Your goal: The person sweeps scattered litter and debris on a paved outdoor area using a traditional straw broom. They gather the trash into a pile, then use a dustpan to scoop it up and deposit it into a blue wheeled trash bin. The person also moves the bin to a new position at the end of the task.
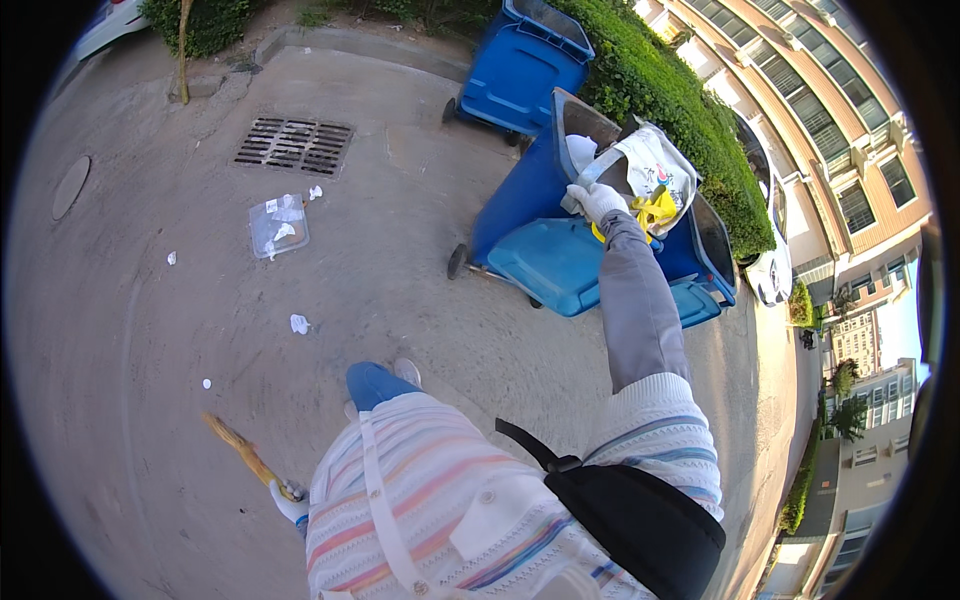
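My left hand [286, 504], in a white work glove, grips a straw hand broom [238, 448] low at my left side. Its bristle end points away from me over the pavement. At far right reach, my right hand [598, 201], also gloved, is closed on a pale grey strap [602, 166] over a blue wheeled bin [517, 191]. The strap seems to belong to the white printed bag [658, 174] resting on the bin's mouth; the join is unclear. A yellow plastic bag [655, 212] hangs just beside that hand. The bin's lid [551, 259] hangs down in front.
A clear plastic container [279, 226] with white scraps lies near a drain grate [294, 145]. Crumpled tissue [299, 324] and other litter dot the concrete. Another blue bin [525, 71] stands behind, before a hedge [675, 127]. A parked car [771, 262] is beyond it.
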Demonstrator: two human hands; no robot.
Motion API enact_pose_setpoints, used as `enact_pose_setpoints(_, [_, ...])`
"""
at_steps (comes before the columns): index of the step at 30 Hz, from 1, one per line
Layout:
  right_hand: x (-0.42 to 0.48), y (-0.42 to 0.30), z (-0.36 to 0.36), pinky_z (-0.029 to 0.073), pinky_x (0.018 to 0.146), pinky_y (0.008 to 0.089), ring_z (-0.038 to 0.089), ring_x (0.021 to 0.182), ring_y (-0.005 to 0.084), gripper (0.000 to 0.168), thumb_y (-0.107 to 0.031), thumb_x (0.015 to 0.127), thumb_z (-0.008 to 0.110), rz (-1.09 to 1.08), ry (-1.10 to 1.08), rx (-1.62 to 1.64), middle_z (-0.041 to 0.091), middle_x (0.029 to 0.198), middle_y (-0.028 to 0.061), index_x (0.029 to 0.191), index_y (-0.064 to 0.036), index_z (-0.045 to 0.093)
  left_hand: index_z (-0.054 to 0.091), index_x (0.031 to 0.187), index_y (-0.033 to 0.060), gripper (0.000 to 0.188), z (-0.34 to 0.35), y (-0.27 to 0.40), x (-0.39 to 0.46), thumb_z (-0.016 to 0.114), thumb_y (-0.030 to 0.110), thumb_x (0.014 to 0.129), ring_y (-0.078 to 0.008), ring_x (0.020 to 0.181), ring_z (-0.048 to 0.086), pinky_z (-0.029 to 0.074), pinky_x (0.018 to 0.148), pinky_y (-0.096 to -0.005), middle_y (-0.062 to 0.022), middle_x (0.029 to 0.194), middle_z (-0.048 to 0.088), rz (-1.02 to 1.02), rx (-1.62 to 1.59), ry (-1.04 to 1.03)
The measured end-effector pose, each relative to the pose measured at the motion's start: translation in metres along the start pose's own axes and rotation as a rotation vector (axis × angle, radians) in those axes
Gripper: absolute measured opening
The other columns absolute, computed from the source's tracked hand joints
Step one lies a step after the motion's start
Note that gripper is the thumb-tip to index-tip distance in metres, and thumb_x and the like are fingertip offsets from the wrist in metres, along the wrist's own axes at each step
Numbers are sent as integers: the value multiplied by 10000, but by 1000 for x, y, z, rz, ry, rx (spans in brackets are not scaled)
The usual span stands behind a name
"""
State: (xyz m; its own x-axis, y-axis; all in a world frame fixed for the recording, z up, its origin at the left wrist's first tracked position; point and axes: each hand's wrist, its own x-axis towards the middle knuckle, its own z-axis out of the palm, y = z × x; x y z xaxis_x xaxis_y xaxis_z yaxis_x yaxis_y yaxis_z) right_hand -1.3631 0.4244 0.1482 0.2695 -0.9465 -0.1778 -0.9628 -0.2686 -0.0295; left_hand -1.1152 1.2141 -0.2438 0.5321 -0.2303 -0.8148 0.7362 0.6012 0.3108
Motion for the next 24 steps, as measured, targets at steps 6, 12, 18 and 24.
enact_pose_setpoints(6, [-48,40,17,508,867,461,684,922,382,756,-689,944,383,-87,238,-132,714,912,220,884,-21,732,506,726,170,329,-26,-47,-46,672,389,907,-85,424,380,315,401,-229,62,558,461,204,-68,244])
enact_pose_setpoints(12, [-118,90,3,508,782,462,689,809,368,712,-674,917,470,-82,328,-74,697,788,208,778,-22,720,515,757,164,284,-55,-77,-63,670,345,912,-77,422,371,317,399,-214,62,579,445,205,-124,112])
enact_pose_setpoints(18, [-171,183,0,489,675,395,664,670,297,574,-544,921,584,-129,464,371,679,693,146,830,10,706,551,794,145,250,-17,-99,-123,669,312,936,-45,417,389,329,381,-204,63,551,431,112,-51,-5])
enact_pose_setpoints(24, [-238,228,-68,316,487,182,424,560,15,341,-373,928,686,-104,728,1140,529,672,-18,951,-34,714,546,882,113,192,9,-151,-167,634,270,948,-58,451,438,344,363,-199,25,641,492,-96,65,-243])
